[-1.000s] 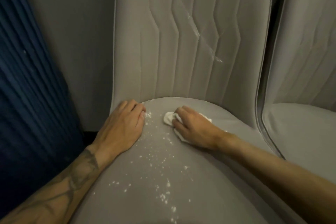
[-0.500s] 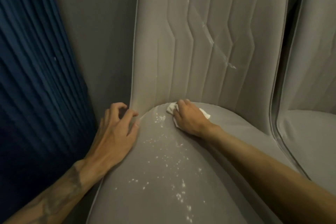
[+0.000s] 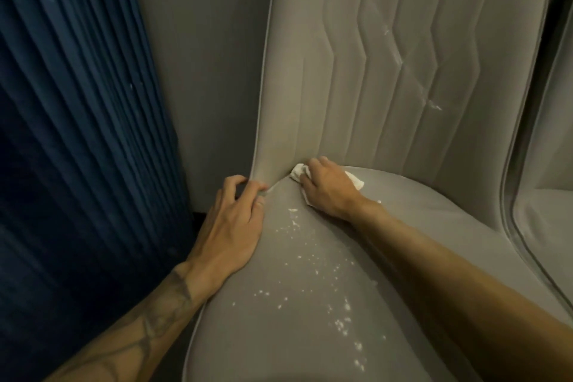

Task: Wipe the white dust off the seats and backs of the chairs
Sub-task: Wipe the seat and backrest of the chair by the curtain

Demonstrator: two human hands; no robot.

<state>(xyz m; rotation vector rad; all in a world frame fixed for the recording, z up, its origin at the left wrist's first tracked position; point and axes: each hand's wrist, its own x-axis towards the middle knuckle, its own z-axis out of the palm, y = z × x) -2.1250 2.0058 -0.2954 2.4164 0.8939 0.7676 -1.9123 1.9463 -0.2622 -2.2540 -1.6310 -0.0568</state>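
White cloth (image 3: 297, 171) gripped under right hand (image 3: 328, 192) at far left corner of seat (image 3: 254, 350), seat edge clasped by curled left hand (image 3: 235, 226), white dust (image 3: 313, 257) scattered across seat, nearer.

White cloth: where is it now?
Head view, centre: the white cloth is under the right hand, at the crease where the seat meets the backrest.

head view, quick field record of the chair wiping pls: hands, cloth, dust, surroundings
left hand: grips side edge of grey upholstered chair where back meets seat
right hand: holds crumpled white cloth in the seat-back crease
white dust: specks down the seat middle; streaks on the chair's back
beside: dark blue pleated curtain left, second grey chair right
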